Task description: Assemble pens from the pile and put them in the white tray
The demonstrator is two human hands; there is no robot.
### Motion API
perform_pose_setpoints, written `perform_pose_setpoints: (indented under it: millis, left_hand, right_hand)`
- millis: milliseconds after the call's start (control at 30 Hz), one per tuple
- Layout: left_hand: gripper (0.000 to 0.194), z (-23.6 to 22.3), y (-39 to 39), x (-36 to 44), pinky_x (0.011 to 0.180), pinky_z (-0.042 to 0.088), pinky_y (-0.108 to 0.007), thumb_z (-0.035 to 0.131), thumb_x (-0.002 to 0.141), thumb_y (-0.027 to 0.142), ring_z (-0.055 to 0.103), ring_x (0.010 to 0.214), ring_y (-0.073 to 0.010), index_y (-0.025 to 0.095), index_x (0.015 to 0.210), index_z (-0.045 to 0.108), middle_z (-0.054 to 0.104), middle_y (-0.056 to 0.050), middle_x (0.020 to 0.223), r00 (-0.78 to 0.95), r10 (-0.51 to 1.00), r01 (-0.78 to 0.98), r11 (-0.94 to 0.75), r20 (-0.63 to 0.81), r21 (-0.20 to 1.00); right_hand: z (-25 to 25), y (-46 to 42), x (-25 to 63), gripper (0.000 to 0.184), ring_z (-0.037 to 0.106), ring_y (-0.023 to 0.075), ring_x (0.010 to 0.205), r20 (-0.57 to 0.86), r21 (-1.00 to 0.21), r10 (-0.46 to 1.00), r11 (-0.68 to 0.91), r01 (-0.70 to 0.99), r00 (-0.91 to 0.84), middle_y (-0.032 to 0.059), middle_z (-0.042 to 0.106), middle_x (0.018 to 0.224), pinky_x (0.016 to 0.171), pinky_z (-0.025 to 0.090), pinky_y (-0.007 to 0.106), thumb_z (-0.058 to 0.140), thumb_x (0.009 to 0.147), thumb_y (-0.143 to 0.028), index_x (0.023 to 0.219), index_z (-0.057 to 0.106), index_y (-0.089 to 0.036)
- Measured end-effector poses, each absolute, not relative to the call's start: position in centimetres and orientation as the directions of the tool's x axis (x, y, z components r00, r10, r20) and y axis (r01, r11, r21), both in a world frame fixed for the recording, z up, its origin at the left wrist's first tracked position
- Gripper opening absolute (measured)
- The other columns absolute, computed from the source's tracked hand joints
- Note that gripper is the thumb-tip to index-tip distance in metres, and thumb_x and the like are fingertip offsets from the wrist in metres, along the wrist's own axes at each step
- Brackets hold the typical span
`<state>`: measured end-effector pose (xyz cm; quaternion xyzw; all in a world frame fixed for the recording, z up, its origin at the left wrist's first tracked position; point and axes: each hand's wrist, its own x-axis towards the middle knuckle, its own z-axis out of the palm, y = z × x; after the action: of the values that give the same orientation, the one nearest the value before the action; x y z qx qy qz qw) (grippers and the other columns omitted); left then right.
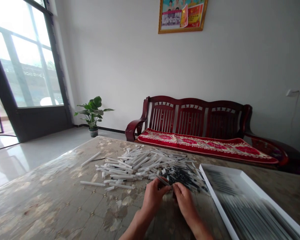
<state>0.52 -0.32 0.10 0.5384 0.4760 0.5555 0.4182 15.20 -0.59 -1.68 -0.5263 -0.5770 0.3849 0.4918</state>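
Pinching a pen refill (pixel 163 180), the left hand (pixel 153 195) nearly met the right hand (pixel 185 200), grip unclear. Refills (pixel 182 178) lay piled just beyond.

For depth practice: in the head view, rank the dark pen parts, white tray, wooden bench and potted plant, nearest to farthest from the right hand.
1. Dark pen parts: ahead of the right hand.
2. White tray: to its right.
3. Wooden bench: beyond the table.
4. Potted plant: left, by the wall.
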Motion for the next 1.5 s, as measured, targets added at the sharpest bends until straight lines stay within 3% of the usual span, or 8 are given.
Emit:
perform_pose_setpoints:
  millis: [133,300,600,1000,1133,1267,1367,1500]
  left_hand:
    - [0.024,1.1,0.0,-3.1,0.082,0.046,-0.032,0.069,0.071,0.018,0.063,0.09,-0.0232,0.026,0.094,0.072,0.073,-0.003,0.095,-0.221,0.874,0.557,-0.251,0.433,0.791]
    - [0.041,0.9,0.5,-6.3,0.099,0.036,-0.042,0.053,0.08,0.01,0.052,0.117,-0.0286,0.023,0.116,0.067,0.066,-0.008,0.124,-0.34,0.797,0.868,0.061,0.5,0.493]
    - [0.034,-0.3,0.9,-7.0,0.11,0.014,-0.049,0.047,0.085,0.011,0.057,0.111,-0.0262,0.026,0.103,0.072,0.074,-0.005,0.109,-0.28,0.853,0.925,0.118,0.44,0.36]
    - [0.027,0.0,0.7,-6.9,0.106,0.019,-0.049,0.051,0.086,0.018,0.058,0.098,-0.0261,0.028,0.098,0.074,0.072,-0.006,0.099,-0.267,0.87,0.938,0.136,0.414,0.319]
    - [0.03,0.1,0.8,-6.9,0.104,0.026,-0.048,0.048,0.088,0.02,0.058,0.095,-0.0263,0.027,0.101,0.074,0.071,-0.007,0.096,-0.277,0.839,0.92,0.091,0.468,0.381]
    - [0.032,0.0,1.3,-6.2,0.086,0.044,-0.037,0.049,0.087,0.025,0.059,0.091,-0.0234,0.024,0.11,0.071,0.068,-0.007,0.094,-0.373,0.806,0.684,-0.096,0.46,0.723]
    - [0.036,0.0,1.7,-5.2,0.076,0.051,-0.033,0.058,0.081,0.036,0.061,0.074,-0.0178,0.02,0.111,0.07,0.064,-0.002,0.077,-0.408,0.874,0.164,-0.214,0.264,0.963]
    - [0.047,0.4,1.6,-3.8,0.068,0.054,-0.026,0.078,0.064,0.038,0.057,0.059,-0.01,0.017,0.104,0.07,0.059,0.004,0.063,-0.292,0.956,-0.455,-0.136,-0.004,0.88]
  right_hand:
    - [-1.9,-0.6,15.2,0.05,0.05,0.0141,0.044,0.013,-0.998,0.99,0.004,0.067,0.138,-0.0031,0.052,0.053,0.037,0.034,0.023,0.056,0.069,-0.072,0.068,0.056,-0.022]
    - [-1.9,-0.8,15.3,0.051,0.055,0.0149,0.047,0.009,-1.0,0.984,0.014,-0.026,0.178,0.0002,0.061,0.061,0.036,0.034,0.022,0.058,0.069,-0.071,0.074,0.061,-0.021]
    - [-2.1,-0.8,15.2,0.047,0.057,0.0149,0.046,0.018,-0.999,0.988,0.025,-0.047,0.156,0.0001,0.064,0.061,0.035,0.036,0.022,0.062,0.068,-0.068,0.072,0.059,-0.022]
    - [-2.4,-0.6,15.5,0.055,0.058,0.0164,0.05,0.069,-0.994,0.986,0.081,-0.078,0.152,0.002,0.066,0.061,0.04,0.042,0.024,0.071,0.059,-0.067,0.082,0.071,-0.017]
    - [-2.3,-0.6,15.3,0.054,0.058,0.0167,0.054,0.048,-0.992,0.99,0.062,-0.107,0.133,0.003,0.067,0.063,0.045,0.045,0.026,0.077,0.053,-0.059,0.083,0.073,-0.015]
    - [-2.2,-0.5,15.3,0.051,0.057,0.0166,0.052,0.051,-0.989,0.984,0.073,-0.126,0.171,0.0024,0.066,0.06,0.043,0.044,0.025,0.077,0.053,-0.057,0.082,0.074,-0.016]
    - [-1.8,-0.6,15.3,0.049,0.056,0.0164,0.051,0.05,-0.991,0.982,0.072,-0.111,0.184,0.0017,0.063,0.059,0.039,0.041,0.024,0.074,0.056,-0.058,0.081,0.073,-0.016]
    - [-1.4,-1.0,15.2,0.048,0.056,0.0154,0.049,0.047,-0.993,0.982,0.065,-0.095,0.181,0.0014,0.062,0.06,0.037,0.038,0.022,0.071,0.059,-0.058,0.081,0.072,-0.016]
